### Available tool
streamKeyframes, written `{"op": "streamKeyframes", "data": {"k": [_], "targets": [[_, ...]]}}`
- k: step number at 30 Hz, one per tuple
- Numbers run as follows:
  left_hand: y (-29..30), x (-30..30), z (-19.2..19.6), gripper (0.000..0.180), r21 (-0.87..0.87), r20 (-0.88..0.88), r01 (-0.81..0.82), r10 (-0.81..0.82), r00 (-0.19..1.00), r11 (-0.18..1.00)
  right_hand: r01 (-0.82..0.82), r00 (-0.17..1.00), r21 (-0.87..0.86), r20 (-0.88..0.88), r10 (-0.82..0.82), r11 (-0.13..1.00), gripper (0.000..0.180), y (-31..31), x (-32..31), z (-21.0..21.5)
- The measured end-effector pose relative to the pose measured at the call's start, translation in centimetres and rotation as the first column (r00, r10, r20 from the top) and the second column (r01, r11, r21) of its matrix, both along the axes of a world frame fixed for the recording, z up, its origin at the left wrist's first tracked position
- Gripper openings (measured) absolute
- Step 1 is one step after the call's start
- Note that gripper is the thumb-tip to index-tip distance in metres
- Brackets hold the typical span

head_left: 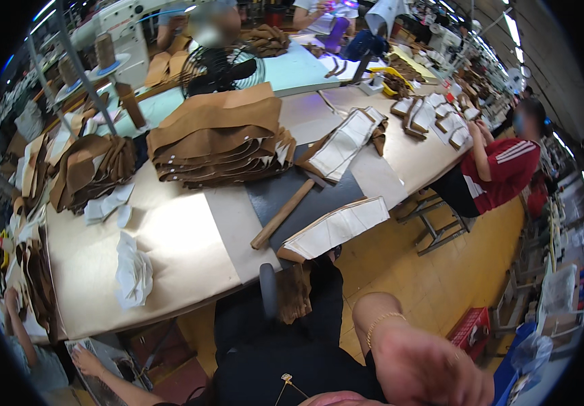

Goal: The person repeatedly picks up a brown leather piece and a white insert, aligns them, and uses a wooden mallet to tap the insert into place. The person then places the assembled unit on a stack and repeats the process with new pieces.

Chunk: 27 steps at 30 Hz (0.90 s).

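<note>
Out to the left, my left hand [87,362] lies with its fingers spread on a grey box-like surface [89,387] beside the table. My right hand [434,358] is raised close to the camera at the lower right, wearing a bracelet; motion smears its fingers, and I see nothing in it. On my lap hangs a brown piece of material [296,294], next to a dark rounded part [268,291]. In front of me, white-lined brown pieces [336,227] lie at the table edge. A wooden-handled tool [284,213] rests on a dark mat [265,196].
A tall stack of brown pieces [214,139] stands behind the mat on the table [170,250]. White scraps [134,271] lie left. A fan [221,68] stands beyond. A person in red [508,162] works at the right, near a stool [441,227]. A red crate [469,335] is on the floor.
</note>
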<state>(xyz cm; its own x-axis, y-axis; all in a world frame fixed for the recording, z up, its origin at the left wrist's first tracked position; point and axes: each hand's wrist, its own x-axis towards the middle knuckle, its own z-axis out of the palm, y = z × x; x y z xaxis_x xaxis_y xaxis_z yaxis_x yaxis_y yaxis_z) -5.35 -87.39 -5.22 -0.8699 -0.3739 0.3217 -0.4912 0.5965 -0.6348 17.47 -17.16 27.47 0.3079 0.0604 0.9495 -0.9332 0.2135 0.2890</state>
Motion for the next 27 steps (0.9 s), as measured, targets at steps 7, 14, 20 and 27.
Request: {"op": "streamKeyframes", "data": {"k": [7,14,20,27], "targets": [[-1.0,1.1,-0.1,0.052,0.455,-0.232,-0.1,0.226,0.946,0.885,0.251,0.933,-0.031,-0.259,-0.25,0.967,0.031,-2.2,0.0,4.5],[-3.3,3.3,0.2,0.063,0.404,-0.275,-0.233,0.36,0.892,0.885,0.252,0.957,0.004,-0.151,-0.249,0.968,0.026,-2.9,0.0,4.6],[-5.4,3.3,0.4,0.063,0.681,-0.042,-0.262,0.394,0.918,0.684,0.096,0.995,0.087,-0.042,-0.093,0.992,0.029,-3.3,-0.1,4.3],[-8.4,2.8,0.0,0.066,0.529,-0.27,-0.067,0.243,0.932,0.846,0.018,0.993,0.029,-0.118,-0.014,0.999,0.031,-3.3,-1.2,4.6]]}}
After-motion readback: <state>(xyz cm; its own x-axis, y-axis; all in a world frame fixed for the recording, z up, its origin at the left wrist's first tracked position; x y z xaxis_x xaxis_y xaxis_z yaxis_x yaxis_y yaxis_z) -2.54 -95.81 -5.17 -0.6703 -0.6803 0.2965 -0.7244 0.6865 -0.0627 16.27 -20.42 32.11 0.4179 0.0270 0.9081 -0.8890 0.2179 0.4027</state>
